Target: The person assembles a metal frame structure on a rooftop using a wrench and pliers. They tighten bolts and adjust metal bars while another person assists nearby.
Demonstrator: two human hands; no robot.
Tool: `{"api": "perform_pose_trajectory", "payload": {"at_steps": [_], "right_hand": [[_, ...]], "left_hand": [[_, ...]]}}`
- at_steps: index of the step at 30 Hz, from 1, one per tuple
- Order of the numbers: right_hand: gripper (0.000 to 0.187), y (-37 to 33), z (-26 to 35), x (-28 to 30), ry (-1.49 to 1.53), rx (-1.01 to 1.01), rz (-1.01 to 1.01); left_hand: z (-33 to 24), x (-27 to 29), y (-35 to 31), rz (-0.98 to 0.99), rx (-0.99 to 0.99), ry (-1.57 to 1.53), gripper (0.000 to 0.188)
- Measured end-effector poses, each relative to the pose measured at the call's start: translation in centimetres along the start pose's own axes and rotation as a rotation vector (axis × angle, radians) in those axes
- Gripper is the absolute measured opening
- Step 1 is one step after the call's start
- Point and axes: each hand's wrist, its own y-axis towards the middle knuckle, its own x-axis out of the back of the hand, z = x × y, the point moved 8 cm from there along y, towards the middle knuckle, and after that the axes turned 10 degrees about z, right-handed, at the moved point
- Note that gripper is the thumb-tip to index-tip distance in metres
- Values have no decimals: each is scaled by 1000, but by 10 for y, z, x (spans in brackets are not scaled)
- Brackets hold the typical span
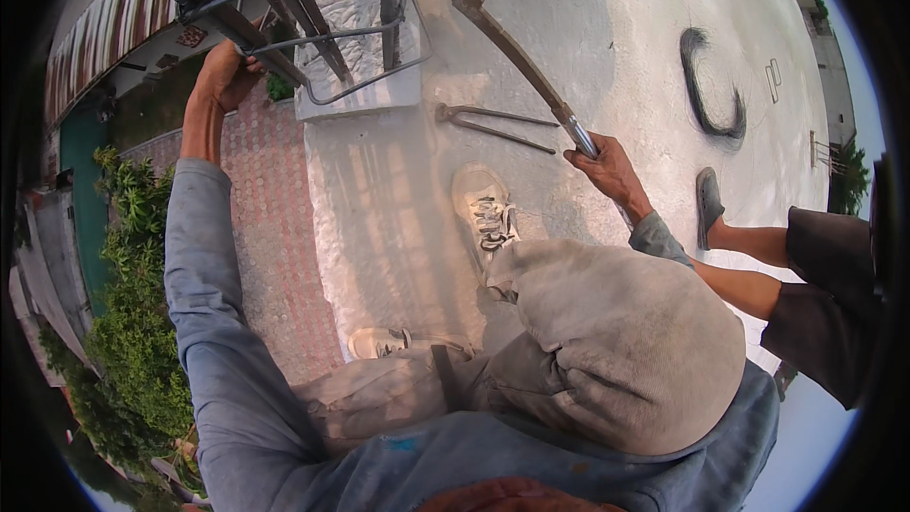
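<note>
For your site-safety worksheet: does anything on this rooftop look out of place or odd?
Yes. A pair of tongs lies loose on the white roof just ahead of the shoe. A black wire coil sprawls open farther off. The left hand grips the rebar cage right at the edge, above the paving far below.

- Rebar cage blocks the roof slab's upper-left corner; left hand grips a bar there.
- Long bending tool runs diagonally from the cage to the right hand.
- Pincers lie just below the tool.
- Coiled wire sits well right; slab between is open.
- Another person's foot crowds the right side.
- Slab's left edge drops off.
</note>
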Motion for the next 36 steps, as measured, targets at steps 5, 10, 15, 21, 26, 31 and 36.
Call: {"api": "perform_pose_trajectory", "payload": {"at_steps": [5, 10, 15, 21, 26, 31, 36], "right_hand": [[29, 45, 5, 40, -146, 31, 5], [24, 73, 11, 62, -227, 65, 51], [24, 94, 14, 79, -382, 98, 84], [29, 118, 27, 92, -491, 157, 103], [24, 139, 38, 110, -538, 178, 77], [24, 144, 39, 107, -582, 181, -3], [26, 122, 24, 72, -479, 113, 41]], "left_hand": [[0, 7, 5, 42, 16, -12, 53], [0, 10, 2, -38, 11, 8, 54], [0, 4, -4, -133, 4, 60, 51], [-3, -8, -7, -91, 35, 107, 52], [-6, -11, -9, -119, 48, 57, 53], [-6, -11, -11, -113, 4, 81, 56], [-1, 0, -6, -98, -28, 75, 49]]}}
